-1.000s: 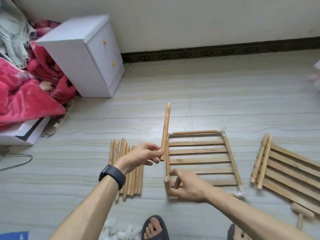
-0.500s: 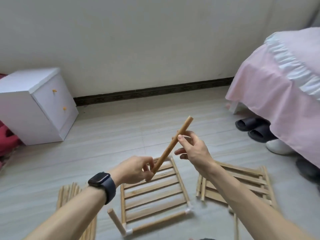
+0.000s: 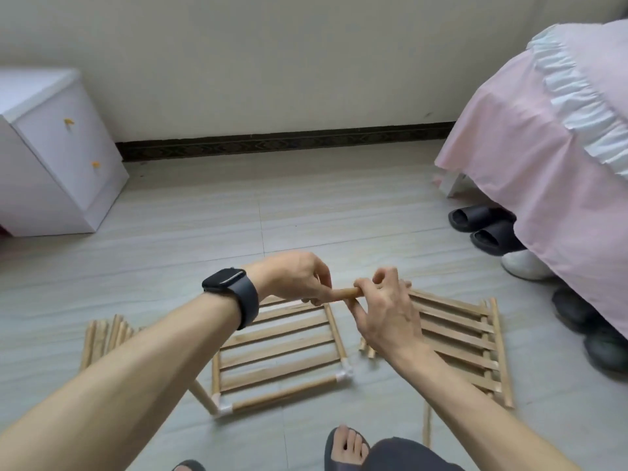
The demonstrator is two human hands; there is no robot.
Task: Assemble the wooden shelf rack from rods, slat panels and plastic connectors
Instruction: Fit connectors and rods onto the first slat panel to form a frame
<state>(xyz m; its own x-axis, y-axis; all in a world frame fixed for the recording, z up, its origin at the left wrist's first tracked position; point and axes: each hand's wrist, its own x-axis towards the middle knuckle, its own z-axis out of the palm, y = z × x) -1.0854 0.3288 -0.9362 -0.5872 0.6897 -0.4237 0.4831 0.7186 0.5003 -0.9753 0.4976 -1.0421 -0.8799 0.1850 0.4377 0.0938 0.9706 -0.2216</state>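
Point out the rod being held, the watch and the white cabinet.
rod (image 3: 350, 293), head view, exposed middle section.
watch (image 3: 224, 279), head view, dark screen.
white cabinet (image 3: 64, 154), head view, drawer front.

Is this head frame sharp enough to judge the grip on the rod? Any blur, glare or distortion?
Head view: left hand, right hand and rod mildly motion-smeared, fingers readable; soft even light, no glare; wide-angle bend along the baseboard.

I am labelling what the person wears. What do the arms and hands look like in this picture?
The left forearm and right forearm are bare; no sleeves show. The left hand and right hand wear no gloves, and I see no rings. The left wrist carries a smartwatch with a dark rectangular face and a wide dark band.
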